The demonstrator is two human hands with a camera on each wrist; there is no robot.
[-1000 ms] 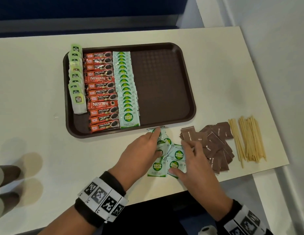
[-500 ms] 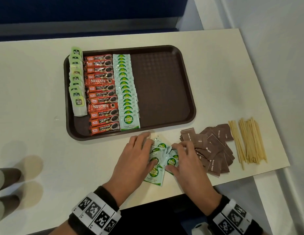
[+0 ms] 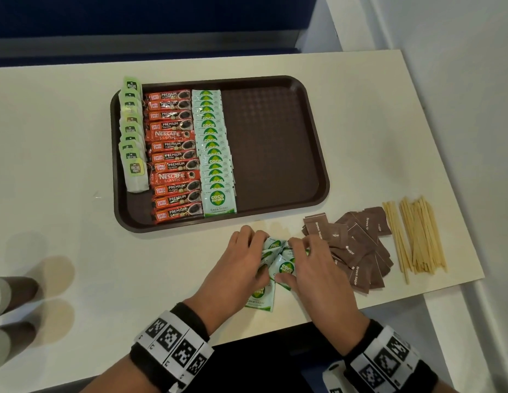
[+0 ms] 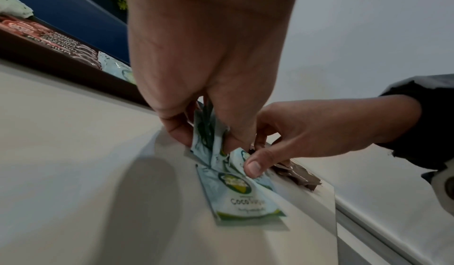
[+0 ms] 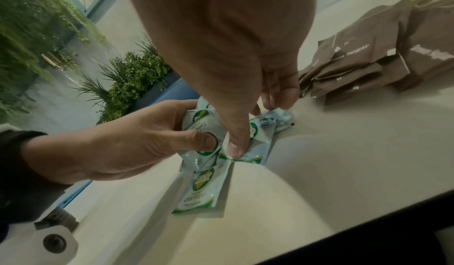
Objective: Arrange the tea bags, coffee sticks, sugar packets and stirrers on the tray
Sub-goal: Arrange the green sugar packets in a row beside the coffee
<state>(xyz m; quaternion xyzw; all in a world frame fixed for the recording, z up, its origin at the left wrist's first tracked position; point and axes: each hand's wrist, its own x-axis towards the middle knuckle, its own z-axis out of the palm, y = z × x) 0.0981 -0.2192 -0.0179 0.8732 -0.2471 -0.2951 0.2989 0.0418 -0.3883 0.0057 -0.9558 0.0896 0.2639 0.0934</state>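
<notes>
A brown tray [image 3: 275, 143] holds a column of tea bags [image 3: 132, 137], a column of red coffee sticks [image 3: 173, 157] and a column of white-green coco sugar packets [image 3: 214, 154]; its right half is bare. In front of the tray lies a loose bunch of coco sugar packets [image 3: 281, 265] [image 4: 236, 191] [image 5: 206, 183]. My left hand [image 3: 241, 268] [image 4: 206, 137] pinches the bunch from the left. My right hand [image 3: 309, 268] [image 5: 245, 133] pinches it from the right. Brown sugar packets [image 3: 357, 245] and wooden stirrers [image 3: 414, 236] lie to the right.
The white table's front edge [image 3: 389, 302] runs just behind my wrists, and its right edge [image 3: 445, 177] meets a white wall. Two brown paper cups [image 3: 11, 290] lie at the far left. Plants show behind in the right wrist view.
Both hands have drawn together, gathering the spread-out coco sugar packets into a tighter bunch between the fingers. The tray's contents have not moved.
</notes>
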